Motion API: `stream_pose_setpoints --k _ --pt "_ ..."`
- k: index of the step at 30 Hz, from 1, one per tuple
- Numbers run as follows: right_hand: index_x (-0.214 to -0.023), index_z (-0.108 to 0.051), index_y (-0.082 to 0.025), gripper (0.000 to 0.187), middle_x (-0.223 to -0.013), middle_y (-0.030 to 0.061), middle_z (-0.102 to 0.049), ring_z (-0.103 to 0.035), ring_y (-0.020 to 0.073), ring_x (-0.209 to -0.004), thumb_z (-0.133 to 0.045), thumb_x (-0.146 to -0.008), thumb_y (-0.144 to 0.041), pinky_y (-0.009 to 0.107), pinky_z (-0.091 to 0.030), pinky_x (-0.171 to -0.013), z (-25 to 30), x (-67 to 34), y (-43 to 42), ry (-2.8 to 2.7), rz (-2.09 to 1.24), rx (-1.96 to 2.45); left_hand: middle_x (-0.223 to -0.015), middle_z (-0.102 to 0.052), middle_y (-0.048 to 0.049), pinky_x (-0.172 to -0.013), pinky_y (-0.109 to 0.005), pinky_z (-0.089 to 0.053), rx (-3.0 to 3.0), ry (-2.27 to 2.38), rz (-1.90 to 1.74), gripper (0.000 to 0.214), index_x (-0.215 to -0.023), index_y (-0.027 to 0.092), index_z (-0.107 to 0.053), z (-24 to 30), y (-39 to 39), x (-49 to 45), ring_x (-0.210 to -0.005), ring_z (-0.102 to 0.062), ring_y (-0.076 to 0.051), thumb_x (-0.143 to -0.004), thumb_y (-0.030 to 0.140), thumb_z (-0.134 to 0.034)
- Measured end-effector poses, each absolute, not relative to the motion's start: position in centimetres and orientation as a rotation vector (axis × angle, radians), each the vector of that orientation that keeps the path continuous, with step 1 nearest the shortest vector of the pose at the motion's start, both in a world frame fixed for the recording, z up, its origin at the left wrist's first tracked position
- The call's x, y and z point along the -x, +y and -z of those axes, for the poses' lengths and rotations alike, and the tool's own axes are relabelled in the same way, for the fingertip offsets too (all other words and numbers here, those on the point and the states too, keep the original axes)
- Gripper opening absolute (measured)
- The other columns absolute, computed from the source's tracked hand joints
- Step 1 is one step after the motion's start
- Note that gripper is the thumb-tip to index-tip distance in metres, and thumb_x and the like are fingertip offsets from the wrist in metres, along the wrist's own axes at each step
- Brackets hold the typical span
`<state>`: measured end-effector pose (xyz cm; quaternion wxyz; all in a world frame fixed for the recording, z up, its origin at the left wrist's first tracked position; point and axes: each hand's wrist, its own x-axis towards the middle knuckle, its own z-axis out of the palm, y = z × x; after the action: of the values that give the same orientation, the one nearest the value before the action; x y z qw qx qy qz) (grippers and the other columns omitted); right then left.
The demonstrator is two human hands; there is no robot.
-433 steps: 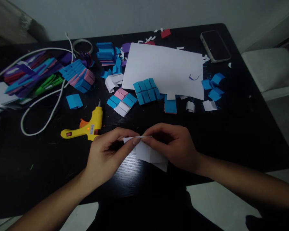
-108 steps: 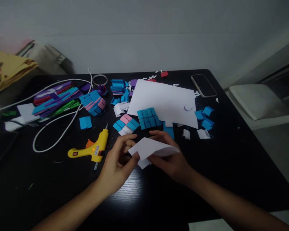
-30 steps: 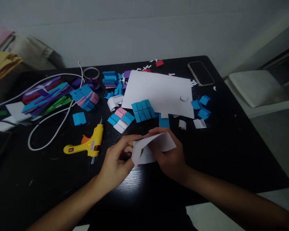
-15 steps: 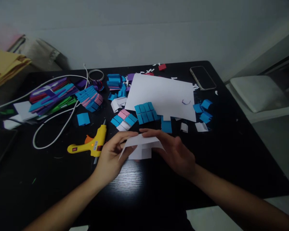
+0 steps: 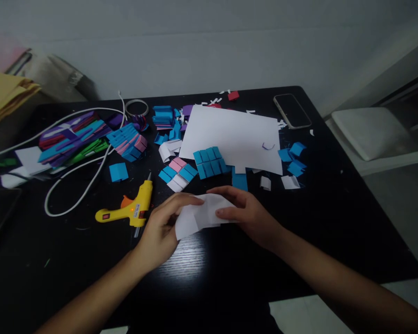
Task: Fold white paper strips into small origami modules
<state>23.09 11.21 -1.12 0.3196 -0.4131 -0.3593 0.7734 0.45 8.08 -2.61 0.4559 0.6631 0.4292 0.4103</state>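
Between my two hands is a creased piece of white paper [image 5: 204,212], held just above the black table. My left hand [image 5: 162,227] grips its left side, with the index finger lying along the top. On the right edge, my right hand [image 5: 252,217] pinches the paper between thumb and fingers. Beyond it lie a woven square of blue, pink and white folded paper [image 5: 179,174] and a blue woven paper block [image 5: 211,162]. Left of my left hand rests a yellow glue gun [image 5: 132,207] with a small orange light on.
A large white sheet [image 5: 233,137] covers the table's back middle. A phone [image 5: 292,111] lies at the back right, near loose blue paper pieces [image 5: 297,159]. Bundled coloured strips [image 5: 73,137] and a looping white cable [image 5: 48,197] occupy the left.
The white paper has tilted so its broad face shows, where before it was bent like an arch. My right thumb has come onto its near face. The glue gun stays put.
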Motion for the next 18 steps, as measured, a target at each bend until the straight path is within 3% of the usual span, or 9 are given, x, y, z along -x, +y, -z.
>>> stream_pose_setpoints --k 4,9,12,16,18 --pt "-0.109 -0.073 -0.026 0.041 -0.11 0.0017 -0.073 -0.067 0.0191 -0.1 -0.087 -0.071 -0.023 0.036 -0.053 -0.091 1.08 -22.81 11.1 -1.023 -1.953 1.124 -0.116 -0.066 -0.0055 -0.086 -0.026 -0.053 -1.694 1.05 -1.003 0.029 -0.12 0.027 -0.067 2.37 8.19 -0.05 -0.107 -0.066 -0.017 -0.095 0.013 -0.062" --pt "-0.111 -0.071 -0.027 0.039 -0.112 0.0016 -0.071 -0.067 0.02 -0.105 -0.085 -0.076 -0.022 0.036 -0.054 -0.091 1.01 -22.87 10.84 -1.146 -1.8 1.116 -0.098 -0.07 -0.0027 -0.067 -0.022 -0.055 -1.66 1.068 -1.017 0.026 -0.121 0.025 -0.062 2.06 8.07 -0.14 -0.078 -0.071 -0.013 -0.098 0.015 -0.057" --pt "-0.118 -0.069 -0.028 0.037 -0.115 0.0038 -0.069 -0.066 0.0205 -0.105 -0.08 -0.084 -0.036 0.034 -0.053 -0.089 0.99 -23.04 10.82 -1.096 -1.863 1.038 -0.092 -0.072 -0.0012 -0.061 -0.02 -0.053 -1.723 1.149 -1.076 0.028 -0.122 0.023 -0.061 1.89 8.01 -0.28 -0.069 -0.07 -0.011 -0.097 0.013 -0.057" --pt "-0.134 -0.061 -0.024 0.064 -0.136 0.0131 -0.06 -0.061 0.0296 -0.122 -0.058 -0.09 -0.071 0.042 -0.053 -0.094 0.86 -23.28 10.81 -0.919 -2.106 0.795 -0.088 -0.074 -0.0007 -0.064 -0.02 -0.055 -1.678 1.357 -1.126 0.02 -0.111 0.019 -0.063 1.66 8.03 -0.6 -0.074 -0.071 -0.012 -0.094 0.01 -0.059" --pt "-0.141 -0.055 -0.025 0.078 -0.147 0.0139 -0.053 -0.055 0.0327 -0.132 -0.063 -0.083 -0.077 0.046 -0.051 -0.1 0.81 -23.26 10.57 -0.961 -2.136 0.724 -0.083 -0.073 0.0004 -0.061 -0.019 -0.054 -1.601 1.419 -1.14 0.014 -0.104 0.019 -0.063 1.59 8.01 -0.88 -0.07 -0.07 -0.012 -0.092 0.012 -0.062"
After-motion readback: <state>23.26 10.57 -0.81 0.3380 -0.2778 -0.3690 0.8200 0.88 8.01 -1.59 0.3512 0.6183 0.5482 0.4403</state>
